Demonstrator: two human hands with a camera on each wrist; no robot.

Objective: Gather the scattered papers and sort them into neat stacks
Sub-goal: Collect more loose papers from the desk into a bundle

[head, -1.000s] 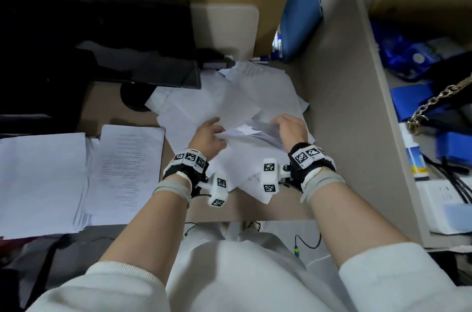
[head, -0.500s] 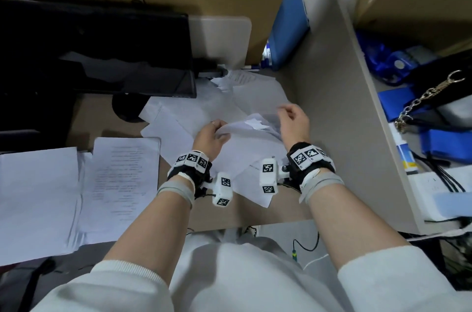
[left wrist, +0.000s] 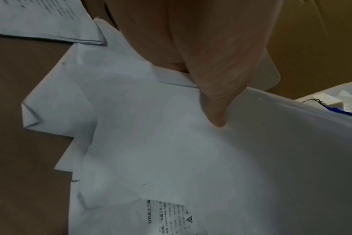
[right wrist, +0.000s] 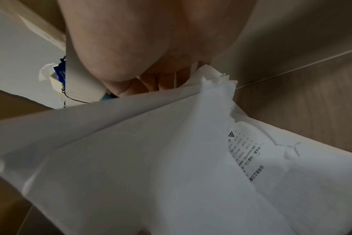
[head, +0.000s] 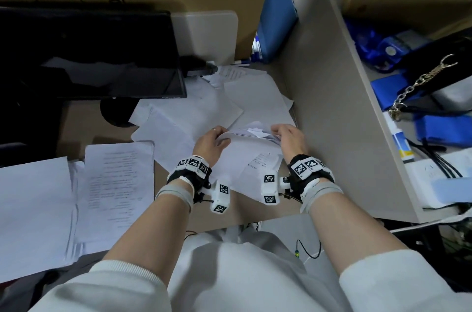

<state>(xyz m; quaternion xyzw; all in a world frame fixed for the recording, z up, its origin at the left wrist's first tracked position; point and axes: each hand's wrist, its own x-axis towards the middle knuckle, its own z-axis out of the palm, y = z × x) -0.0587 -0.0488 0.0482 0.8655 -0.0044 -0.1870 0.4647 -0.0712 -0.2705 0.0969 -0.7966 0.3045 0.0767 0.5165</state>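
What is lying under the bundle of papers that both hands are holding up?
Under the bundle lie more loose white sheets, one with printed text, on the brown desk. What lies beneath those is covered.

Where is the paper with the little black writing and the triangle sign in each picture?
Head: the printed sheet lies low in the pile, between the two wrists.
Left wrist: printed sheet at the bottom middle, peeking from under blank sheets.
Right wrist: printed sheet right of centre.
Shared landmark: its triangle warning sign, plain in both wrist views.
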